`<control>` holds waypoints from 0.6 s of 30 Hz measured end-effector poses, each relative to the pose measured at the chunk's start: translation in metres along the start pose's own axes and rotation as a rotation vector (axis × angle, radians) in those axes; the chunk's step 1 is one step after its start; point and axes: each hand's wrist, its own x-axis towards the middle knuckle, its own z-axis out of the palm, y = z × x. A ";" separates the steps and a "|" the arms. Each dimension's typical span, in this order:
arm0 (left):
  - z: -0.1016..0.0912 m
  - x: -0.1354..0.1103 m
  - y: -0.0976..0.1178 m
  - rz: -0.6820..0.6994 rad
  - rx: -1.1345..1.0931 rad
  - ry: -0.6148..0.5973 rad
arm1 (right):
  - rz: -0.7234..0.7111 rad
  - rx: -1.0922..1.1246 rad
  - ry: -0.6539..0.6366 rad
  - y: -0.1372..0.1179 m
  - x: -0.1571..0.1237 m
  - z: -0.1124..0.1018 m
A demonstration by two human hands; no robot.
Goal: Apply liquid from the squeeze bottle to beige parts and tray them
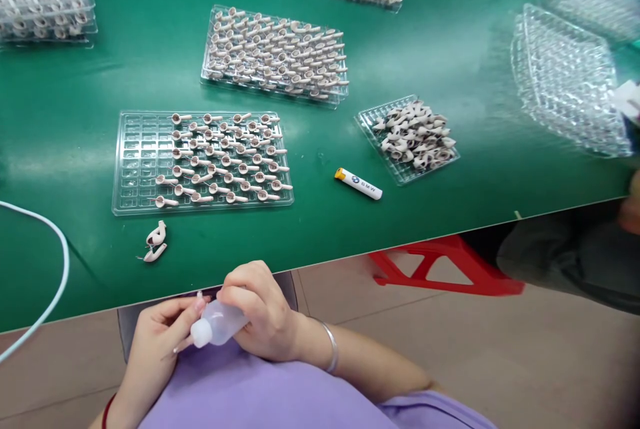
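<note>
My right hand is wrapped round a small translucent squeeze bottle with a white cap. The bottle tilts so that its thin nozzle points down and left across my left hand. Between thumb and finger, my left hand pinches a small pale part, mostly hidden, which looks like an earbud shell. Both hands are over my lap at the table's front edge. Just beyond them, two loose earbud shells lie on the green table. Farther back, a clear tray holds rows of earbud shells with fine wires.
A white and yellow BMW-marked lighter lies right of the tray. Near it, a smaller tray carries heaped shells. Another filled tray stands behind. Clear trays are at right, above a red stool. A pale cable curves at left.
</note>
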 end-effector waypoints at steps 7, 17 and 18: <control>0.001 -0.004 0.010 0.045 0.173 0.012 | -0.017 -0.022 -0.014 0.001 -0.001 0.002; 0.001 -0.004 0.016 0.120 0.323 0.010 | -0.058 -0.071 -0.040 0.002 -0.001 0.002; 0.002 -0.004 0.016 0.124 0.319 0.019 | -0.059 -0.071 -0.041 0.002 -0.001 0.002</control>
